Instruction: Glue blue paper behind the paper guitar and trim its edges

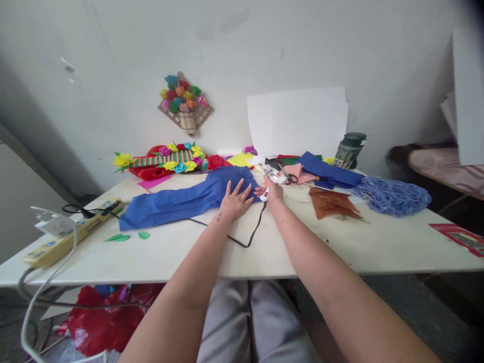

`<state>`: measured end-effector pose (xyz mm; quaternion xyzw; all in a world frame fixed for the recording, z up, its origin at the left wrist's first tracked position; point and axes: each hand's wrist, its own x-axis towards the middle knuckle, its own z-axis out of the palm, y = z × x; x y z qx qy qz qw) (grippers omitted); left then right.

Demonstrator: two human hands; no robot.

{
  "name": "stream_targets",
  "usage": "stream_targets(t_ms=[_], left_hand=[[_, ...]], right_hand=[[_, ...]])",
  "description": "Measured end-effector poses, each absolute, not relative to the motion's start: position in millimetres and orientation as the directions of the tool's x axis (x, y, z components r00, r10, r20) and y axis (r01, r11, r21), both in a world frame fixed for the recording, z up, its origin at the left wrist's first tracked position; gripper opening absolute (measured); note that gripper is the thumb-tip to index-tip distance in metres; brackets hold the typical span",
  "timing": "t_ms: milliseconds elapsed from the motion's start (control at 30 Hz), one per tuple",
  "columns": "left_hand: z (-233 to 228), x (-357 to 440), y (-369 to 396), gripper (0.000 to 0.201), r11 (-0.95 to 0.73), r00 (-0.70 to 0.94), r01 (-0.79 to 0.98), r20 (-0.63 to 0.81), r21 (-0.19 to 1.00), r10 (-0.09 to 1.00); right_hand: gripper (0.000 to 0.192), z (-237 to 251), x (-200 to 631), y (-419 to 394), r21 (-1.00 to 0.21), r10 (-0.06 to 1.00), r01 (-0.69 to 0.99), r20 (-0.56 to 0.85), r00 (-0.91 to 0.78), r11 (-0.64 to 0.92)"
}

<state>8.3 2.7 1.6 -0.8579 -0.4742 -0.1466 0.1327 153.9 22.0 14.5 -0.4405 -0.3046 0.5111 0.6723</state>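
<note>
My left hand (pixel 236 200) lies flat with its fingers spread, pressing on the right part of a long, wrinkled blue sheet (pixel 170 201), which looks like crepe paper. Just right of it, my right hand (pixel 274 194) is closed around a white corded glue gun (pixel 265 193) with a red switch. Its black cord (pixel 249 244) loops over the table and passes under the blue sheet. The fingertips of my right hand come close to the sheet's right edge. Beyond that hand lies a pair of dark-handled scissors (pixel 291 178) by some pink paper (pixel 302 175).
A yellow power strip (pixel 56 250) with plugs stands on the table's left, near green paper leaves (pixel 120 238). Behind the sheet lies a flower-trimmed woven piece (pixel 159 160). To the right are brown paper (pixel 333 202), blue shredded strands (pixel 397 196) and a green bottle (pixel 351 150).
</note>
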Motion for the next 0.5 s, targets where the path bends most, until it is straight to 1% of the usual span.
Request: stream_targets(t_ms=[100,233,400,500], left_hand=[[6.0,1.8,2.1,0.051,-0.492,0.474,0.868,0.421,-0.073,0.774],[17.8,-22.9,-2.1,0.053,-0.416,0.385,0.908,0.495,-0.051,0.779],[18.9,-51.2,-9.0,0.054,-0.449,0.449,0.888,0.393,-0.099,0.802],[12.9,-53.4,-9.8,0.053,-0.46,0.464,0.882,0.36,-0.104,0.809]], right_hand=[[0.037,13.4,154.7,23.4,-0.902,0.957,-0.423,-0.04,0.286,0.089],[0.037,18.3,154.7,20.1,-0.9,0.954,-0.428,-0.057,0.293,0.077],[0.037,22.4,155.1,16.8,-0.902,0.952,-0.426,-0.068,0.298,0.069],[0.039,20.3,155.4,17.8,-0.907,0.952,-0.415,-0.061,0.301,0.073]])
